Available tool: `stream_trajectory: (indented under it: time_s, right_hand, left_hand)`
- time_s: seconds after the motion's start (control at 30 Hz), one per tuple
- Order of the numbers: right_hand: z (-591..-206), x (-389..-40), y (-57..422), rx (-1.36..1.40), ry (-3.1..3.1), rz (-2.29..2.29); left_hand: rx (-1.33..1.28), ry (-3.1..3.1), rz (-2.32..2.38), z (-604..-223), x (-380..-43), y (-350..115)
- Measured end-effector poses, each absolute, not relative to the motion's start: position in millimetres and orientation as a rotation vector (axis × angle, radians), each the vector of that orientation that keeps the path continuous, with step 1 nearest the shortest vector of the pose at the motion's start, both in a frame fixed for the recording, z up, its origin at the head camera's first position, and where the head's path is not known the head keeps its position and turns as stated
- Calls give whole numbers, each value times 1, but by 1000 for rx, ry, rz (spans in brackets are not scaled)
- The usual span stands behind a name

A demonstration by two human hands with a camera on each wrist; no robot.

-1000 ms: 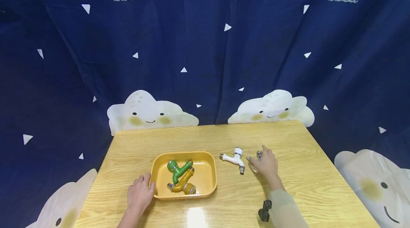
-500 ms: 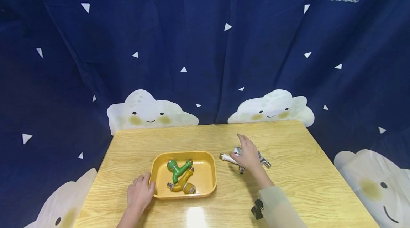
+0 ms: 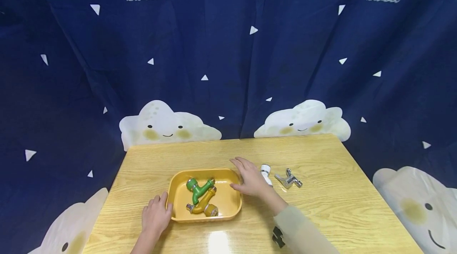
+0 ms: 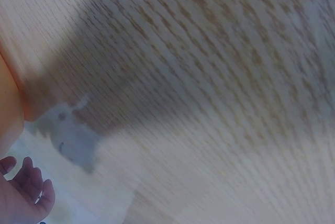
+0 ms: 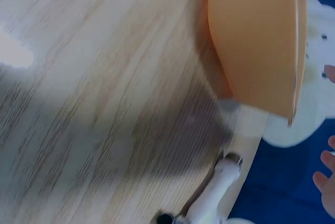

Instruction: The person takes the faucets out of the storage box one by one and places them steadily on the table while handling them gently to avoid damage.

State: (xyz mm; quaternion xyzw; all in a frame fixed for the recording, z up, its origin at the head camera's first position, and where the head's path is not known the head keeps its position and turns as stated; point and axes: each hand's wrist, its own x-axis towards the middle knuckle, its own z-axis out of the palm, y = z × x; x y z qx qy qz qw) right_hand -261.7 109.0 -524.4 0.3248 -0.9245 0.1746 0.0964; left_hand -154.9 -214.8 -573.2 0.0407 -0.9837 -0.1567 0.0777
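My left hand (image 3: 156,213) rests at the left rim of a yellow tray (image 3: 233,215), fingers relaxed; in the left wrist view its fingers curve loosely beside the tray wall (image 4: 9,103). Inside the tray lie a green tap (image 3: 196,191) and a mustard-yellow tap (image 3: 205,203), touching each other. My right hand (image 3: 251,178) is at the tray's right rim, thumb and fingers spread, holding nothing. A white tap (image 3: 265,169) lies on the table, partly hidden behind that hand; its white body (image 5: 209,198) shows in the right wrist view. Right of it lies a chrome tap (image 3: 290,179).
The wooden table (image 3: 321,206) carries the tray and loose taps. A dark blue curtain (image 3: 228,47) with clouds and triangles hangs behind and around it. A small black device (image 3: 277,237) sits by the right sleeve (image 3: 303,230).
My right hand has moved left from the chrome tap, over the white tap, to the tray's right rim. The chrome tap is uncovered. My left hand, tray and taps have stayed put.
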Motion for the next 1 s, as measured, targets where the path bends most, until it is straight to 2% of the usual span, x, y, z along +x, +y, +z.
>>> stream_trajectory:
  time_s: [0.5,1.0]
  right_hand:
    - [-535,-247,63,1424,-2662,293]
    - [-540,-240,44,1711,-2673,130]
  left_hand:
    - [128,-2951,-469,-575,-154,-215]
    - [117,-2932,-468,-575,-155,-215]
